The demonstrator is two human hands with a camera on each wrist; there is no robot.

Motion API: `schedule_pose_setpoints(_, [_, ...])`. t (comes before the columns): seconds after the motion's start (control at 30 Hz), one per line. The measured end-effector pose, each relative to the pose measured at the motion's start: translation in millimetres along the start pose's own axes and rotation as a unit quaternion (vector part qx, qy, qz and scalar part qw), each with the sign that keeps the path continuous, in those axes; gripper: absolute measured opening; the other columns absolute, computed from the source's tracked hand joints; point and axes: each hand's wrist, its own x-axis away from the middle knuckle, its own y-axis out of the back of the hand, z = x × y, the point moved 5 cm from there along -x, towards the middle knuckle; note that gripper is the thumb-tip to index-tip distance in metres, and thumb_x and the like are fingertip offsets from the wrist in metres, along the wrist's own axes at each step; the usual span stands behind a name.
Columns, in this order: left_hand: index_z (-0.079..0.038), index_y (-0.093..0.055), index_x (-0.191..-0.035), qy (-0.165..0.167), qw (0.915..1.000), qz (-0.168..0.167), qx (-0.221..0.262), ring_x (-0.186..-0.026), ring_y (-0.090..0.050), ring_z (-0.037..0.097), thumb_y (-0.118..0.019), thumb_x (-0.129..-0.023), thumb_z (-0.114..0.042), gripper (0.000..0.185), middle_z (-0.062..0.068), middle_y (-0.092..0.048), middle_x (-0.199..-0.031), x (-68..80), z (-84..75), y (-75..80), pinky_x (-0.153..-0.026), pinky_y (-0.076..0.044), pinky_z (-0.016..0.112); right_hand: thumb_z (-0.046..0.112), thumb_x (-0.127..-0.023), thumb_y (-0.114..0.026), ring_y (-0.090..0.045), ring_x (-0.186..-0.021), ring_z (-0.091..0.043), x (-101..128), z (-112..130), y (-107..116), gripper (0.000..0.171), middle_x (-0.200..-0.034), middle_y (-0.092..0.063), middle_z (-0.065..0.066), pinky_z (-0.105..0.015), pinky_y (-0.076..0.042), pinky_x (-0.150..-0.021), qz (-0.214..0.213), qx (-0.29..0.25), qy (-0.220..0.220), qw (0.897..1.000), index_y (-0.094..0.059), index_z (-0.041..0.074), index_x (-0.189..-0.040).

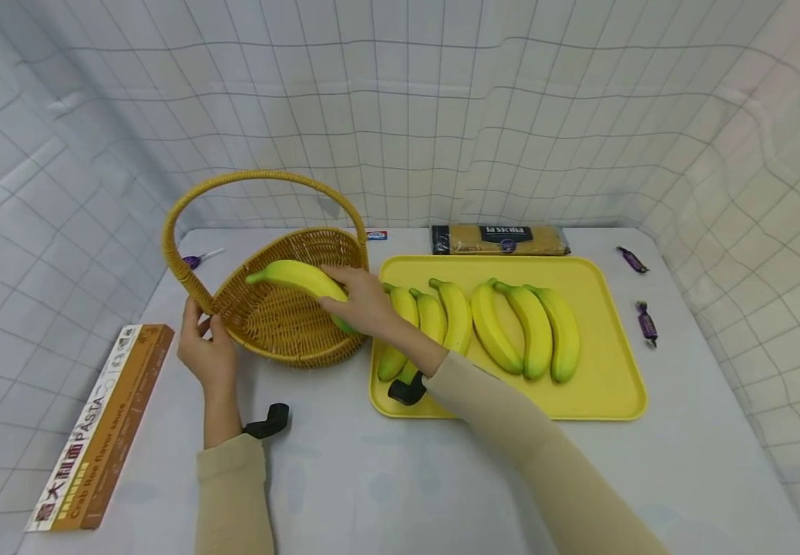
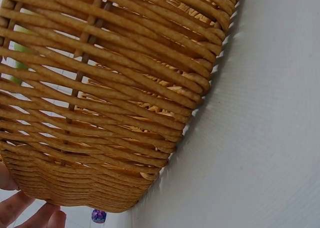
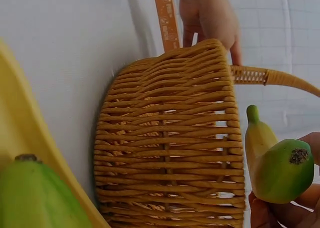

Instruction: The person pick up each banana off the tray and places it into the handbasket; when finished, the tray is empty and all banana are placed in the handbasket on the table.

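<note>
A brown wicker basket [image 1: 289, 354] with a tall arched handle stands at the left of the table. My left hand [image 1: 207, 351] holds its left side near the foot of the handle; in the left wrist view its fingertips [image 2: 42, 215] lie against the weave. Over the basket's opening, my right hand [image 1: 361, 304] grips a yellow banana [image 1: 296, 274] near one end, its other end pointing left. The right wrist view shows that banana's green tip [image 3: 285, 170] beside the basket's rim. Several more bananas [image 1: 532, 331] lie on a yellow tray [image 1: 611, 385], partly behind my right forearm.
A pasta sauce box [image 1: 98, 428] lies at the left. Behind the tray is a packet of spaghetti [image 1: 504, 240]. Two purple-wrapped candies [image 1: 647, 324] lie at the right, and a purple lollipop [image 1: 193, 261] sits behind the basket. White gridded sheets enclose the table.
</note>
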Motion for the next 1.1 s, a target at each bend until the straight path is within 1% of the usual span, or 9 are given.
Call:
schedule_pose_setpoints(0.1, [-0.031, -0.052, -0.134, -0.002, 1.0000, 0.000, 0.001, -0.103, -0.058, 0.023, -0.047, -0.096, -0.008, 0.044, -0.001, -0.058, -0.127, 0.9, 0.0, -0.9, -0.083, -0.049, 0.038, 0.023, -0.089, -0.062, -0.046, -0.059, -0.009, -6.2, -3.8, -9.0, 0.053, -0.128, -0.057, -0.008, -0.017, -0.039, -0.055, 0.017, 0.008, -0.009, 1.000, -0.047, 0.008, -0.138])
schedule_pose_setpoints(0.17, [-0.030, -0.053, -0.133, -0.003, 1.0000, -0.001, 0.002, -0.102, -0.058, 0.023, -0.048, -0.096, -0.007, 0.044, -0.001, -0.058, -0.127, 1.7, -0.3, -1.2, -0.082, -0.049, 0.037, 0.024, -0.088, -0.063, -0.044, -0.054, -0.007, -9.0, -5.3, -14.2, 0.053, -0.117, -0.062, -0.007, -0.017, -0.037, -0.051, 0.026, 0.009, -0.017, 0.999, -0.048, 0.009, -0.137])
schedule_pose_setpoints(0.33, [-0.028, -0.054, -0.133, -0.005, 1.0000, -0.002, 0.006, -0.101, -0.059, 0.024, -0.048, -0.096, -0.006, 0.044, 0.000, -0.058, -0.126, 2.4, -1.1, -1.5, -0.081, -0.050, 0.038, 0.024, -0.089, -0.063, -0.045, -0.056, -0.007, -14.8, -6.6, -26.5, 0.053, -0.096, -0.063, -0.002, -0.017, -0.038, -0.052, 0.057, 0.012, -0.028, 0.998, -0.049, 0.008, -0.137])
schedule_pose_setpoints(0.5, [-0.029, -0.054, -0.132, -0.006, 1.0000, -0.001, 0.004, -0.102, -0.059, 0.023, -0.047, -0.096, -0.007, 0.043, 0.000, -0.058, -0.126, 2.0, 0.2, -1.7, -0.081, -0.050, 0.036, 0.025, -0.089, -0.064, -0.055, -0.084, -0.008, -20.0, -7.7, -35.3, 0.051, -0.119, -0.062, -0.002, -0.019, -0.042, -0.070, 0.092, 0.034, -0.047, 0.994, -0.051, 0.008, -0.135])
schedule_pose_setpoints(0.6, [-0.029, -0.055, -0.132, -0.008, 0.9999, -0.001, 0.006, -0.101, -0.059, 0.022, -0.047, -0.096, -0.006, 0.043, 0.000, -0.058, -0.125, 2.7, 0.1, -1.5, -0.078, -0.049, 0.030, 0.025, -0.089, -0.064, -0.054, -0.105, -0.010, -22.6, -9.6, -41.7, 0.049, -0.129, -0.057, -0.004, -0.020, -0.042, -0.083, 0.110, 0.047, -0.055, 0.991, -0.053, 0.008, -0.134])
schedule_pose_setpoints(0.67, [-0.028, -0.055, -0.132, -0.011, 0.9999, -0.002, 0.008, -0.100, -0.059, 0.022, -0.047, -0.095, -0.006, 0.043, 0.000, -0.058, -0.125, 3.2, -0.2, -1.5, -0.075, -0.048, 0.028, 0.025, -0.089, -0.065, -0.054, -0.107, -0.011, -23.4, -10.5, -45.4, 0.049, -0.129, -0.057, -0.004, -0.020, -0.042, -0.084, 0.117, 0.056, -0.055, 0.990, -0.053, 0.009, -0.133])
schedule_pose_setpoints(0.83, [-0.029, -0.054, -0.133, -0.012, 0.9999, -0.003, 0.006, -0.100, -0.059, 0.023, -0.047, -0.096, -0.006, 0.044, 0.001, -0.058, -0.126, 3.2, -0.3, -1.7, -0.075, -0.048, 0.029, 0.025, -0.087, -0.067, -0.055, -0.097, -0.010, -23.9, -10.3, -49.6, 0.048, -0.125, -0.059, -0.003, -0.020, -0.042, -0.077, 0.126, 0.071, -0.052, 0.988, -0.055, 0.011, -0.132])
schedule_pose_setpoints(1.0, [-0.028, -0.053, -0.133, -0.010, 0.9999, -0.004, 0.010, -0.101, -0.058, 0.022, -0.047, -0.096, -0.006, 0.044, 0.002, -0.058, -0.126, 2.2, -0.3, -0.4, -0.078, -0.048, 0.031, 0.026, -0.085, -0.069, -0.054, -0.104, -0.011, -25.0, -10.1, -54.1, 0.051, -0.126, -0.058, -0.001, -0.022, -0.042, -0.080, 0.142, 0.093, -0.051, 0.984, -0.055, 0.012, -0.132])
schedule_pose_setpoints(1.1, [-0.026, -0.054, -0.132, -0.012, 0.9999, -0.005, 0.010, -0.101, -0.059, 0.022, -0.047, -0.095, -0.005, 0.043, 0.002, -0.058, -0.125, 1.6, -0.4, 0.5, -0.078, -0.049, 0.032, 0.026, -0.085, -0.069, -0.054, -0.102, -0.011, -24.8, -9.9, -57.4, 0.051, -0.126, -0.058, 0.000, -0.023, -0.042, -0.079, 0.150, 0.104, -0.047, 0.982, -0.055, 0.013, -0.132])
